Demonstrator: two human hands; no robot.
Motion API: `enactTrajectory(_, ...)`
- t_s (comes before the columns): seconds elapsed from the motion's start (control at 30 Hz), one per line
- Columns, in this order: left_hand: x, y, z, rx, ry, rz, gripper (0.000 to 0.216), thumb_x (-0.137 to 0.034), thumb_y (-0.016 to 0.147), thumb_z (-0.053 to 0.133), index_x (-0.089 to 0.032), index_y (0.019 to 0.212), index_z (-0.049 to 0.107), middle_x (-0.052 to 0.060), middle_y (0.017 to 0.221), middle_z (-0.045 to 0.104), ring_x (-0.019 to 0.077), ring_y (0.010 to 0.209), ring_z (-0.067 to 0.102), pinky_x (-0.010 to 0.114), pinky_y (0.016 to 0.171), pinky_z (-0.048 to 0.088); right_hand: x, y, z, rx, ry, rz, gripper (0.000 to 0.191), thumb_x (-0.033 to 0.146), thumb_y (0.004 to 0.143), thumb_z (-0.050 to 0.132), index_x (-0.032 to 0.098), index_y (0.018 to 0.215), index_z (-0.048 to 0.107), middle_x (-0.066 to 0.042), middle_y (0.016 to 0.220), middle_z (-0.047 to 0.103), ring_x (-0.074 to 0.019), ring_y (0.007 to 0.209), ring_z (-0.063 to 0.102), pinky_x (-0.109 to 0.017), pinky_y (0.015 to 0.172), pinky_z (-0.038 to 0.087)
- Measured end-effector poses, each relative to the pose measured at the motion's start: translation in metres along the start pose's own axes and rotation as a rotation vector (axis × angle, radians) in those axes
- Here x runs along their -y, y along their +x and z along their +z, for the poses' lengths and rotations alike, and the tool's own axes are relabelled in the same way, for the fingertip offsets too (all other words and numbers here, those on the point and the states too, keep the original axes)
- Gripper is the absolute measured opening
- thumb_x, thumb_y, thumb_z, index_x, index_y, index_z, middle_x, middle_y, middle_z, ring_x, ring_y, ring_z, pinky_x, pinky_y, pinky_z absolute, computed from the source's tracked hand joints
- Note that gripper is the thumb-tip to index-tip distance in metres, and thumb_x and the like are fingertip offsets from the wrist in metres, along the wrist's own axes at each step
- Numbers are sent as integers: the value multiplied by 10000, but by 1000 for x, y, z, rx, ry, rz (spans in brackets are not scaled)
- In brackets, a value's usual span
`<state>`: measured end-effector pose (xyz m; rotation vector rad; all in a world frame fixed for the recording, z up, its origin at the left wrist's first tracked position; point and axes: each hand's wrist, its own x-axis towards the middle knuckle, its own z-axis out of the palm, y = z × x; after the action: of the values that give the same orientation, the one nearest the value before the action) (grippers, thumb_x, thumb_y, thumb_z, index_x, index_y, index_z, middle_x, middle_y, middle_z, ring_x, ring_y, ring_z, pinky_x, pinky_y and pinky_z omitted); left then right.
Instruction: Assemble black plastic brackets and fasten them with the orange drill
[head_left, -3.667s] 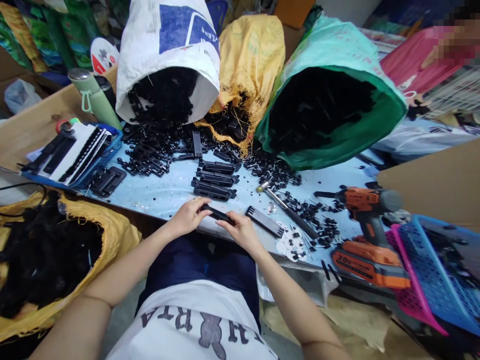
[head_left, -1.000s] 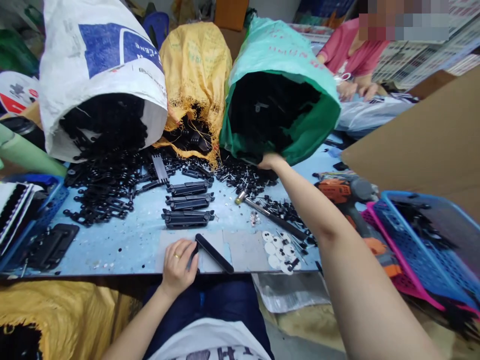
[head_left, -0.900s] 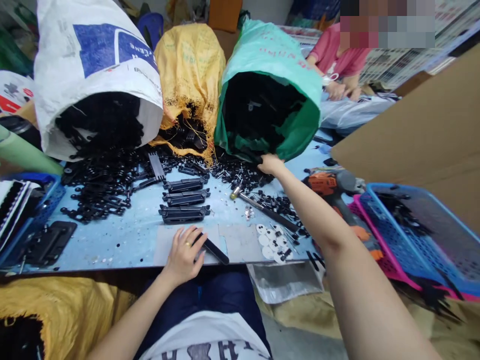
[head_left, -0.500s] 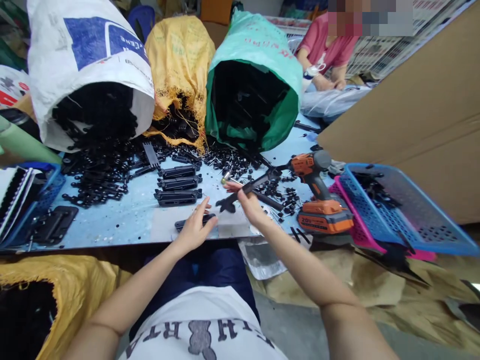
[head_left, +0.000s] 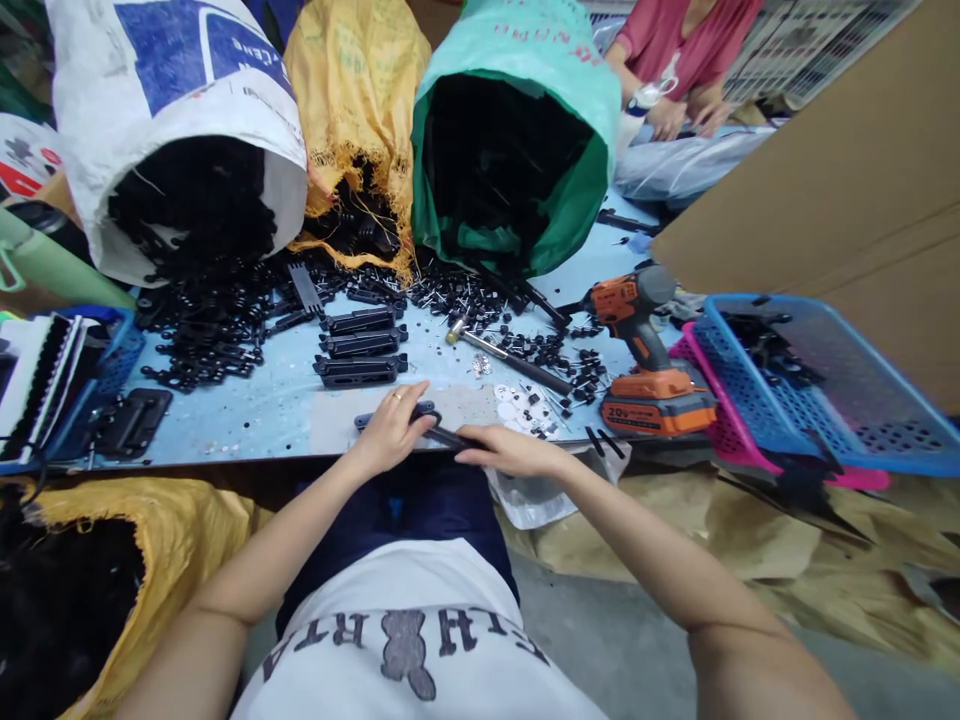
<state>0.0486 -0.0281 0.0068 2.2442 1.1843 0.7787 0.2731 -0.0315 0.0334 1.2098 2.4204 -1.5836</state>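
At the front edge of the table, my left hand is closed over a short black plastic part, which lies on a pale board and is mostly covered by the fingers. My right hand grips a long black plastic bar. The bar's far end meets the part at my left thumb and fingers; whether the two are joined I cannot tell. Three similar black assemblies lie in a row just beyond my left hand. A hammer with a dark handle rests beyond my right hand.
An orange cordless drill stands at right, beside a blue basket. Behind are white, yellow and green sacks with black parts. Loose screws and washers are scattered around. Another person's hands are at the back right.
My right hand has brought the bar down and left, from above the hammer to my left hand. My left hand stays over the part. The view has shifted slightly.
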Motion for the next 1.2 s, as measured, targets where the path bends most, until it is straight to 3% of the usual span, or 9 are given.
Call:
enactTrajectory(0.07,8,7,2,98,127,-60,452,-418,914,388,-181,1296,431,130,1187,552,256,1137,488,434,945,392,-6,2,-2,-157,-341,33,400,498,904,413,170,1055,587,-79,936,648,-187,834,606,-277,718,428)
enactTrajectory(0.17,16,13,4,230,236,-93,492,-514,888,386,-198,1259,460,121,1145,565,280,1114,488,447,924,379,-12,6,-3,-159,-657,67,404,499,923,358,185,1058,574,-84,939,645,-196,842,613,-263,678,393)
enactTrajectory(0.27,18,14,5,269,276,-50,602,-652,784,466,-202,1182,496,118,1115,565,291,1066,500,433,895,378,-11,10,0,-161,-786,98,427,533,921,321,198,1032,562,-75,910,651,-189,784,624,-249,604,355)
enactTrajectory(0.47,21,10,6,226,296,41,689,-674,636,627,-182,1100,493,106,980,599,295,972,542,430,890,371,-1,11,8,-198,-863,153,473,558,927,240,210,1018,548,-79,846,663,-197,717,630,-253,558,304)
enactTrajectory(0.67,24,2,6,174,277,72,479,-515,748,613,-185,1069,479,82,940,598,243,859,597,335,725,445,16,6,12,-315,-951,167,463,529,938,218,214,1038,542,-108,877,639,-216,764,615,-286,617,320)
enactTrajectory(0.8,27,-2,5,115,220,114,412,-448,755,628,-191,1047,492,73,934,610,228,864,613,319,717,468,27,5,8,-330,-1007,117,411,487,947,251,210,1037,541,-108,883,633,-228,770,601,-304,646,313)
enactTrajectory(0.93,28,2,3,81,212,51,411,-423,731,658,-183,1029,505,72,910,625,234,843,624,324,699,481,33,7,0,-334,-1028,115,393,486,945,277,202,1028,536,-104,863,630,-213,748,596,-300,644,300)
enactTrajectory(1.07,27,6,2,98,225,19,452,-435,723,661,-176,1057,500,66,899,633,240,848,630,338,717,490,29,12,-4,-331,-1049,83,401,488,947,268,190,998,531,-93,844,618,-198,735,590,-292,637,294)
enactTrajectory(1.2,22,7,5,155,276,-10,494,-458,745,642,-179,1116,472,85,970,630,240,892,622,342,745,495,3,17,-6,-356,-1066,-4,408,485,950,267,183,966,541,-67,820,603,-175,696,568,-286,616,292)
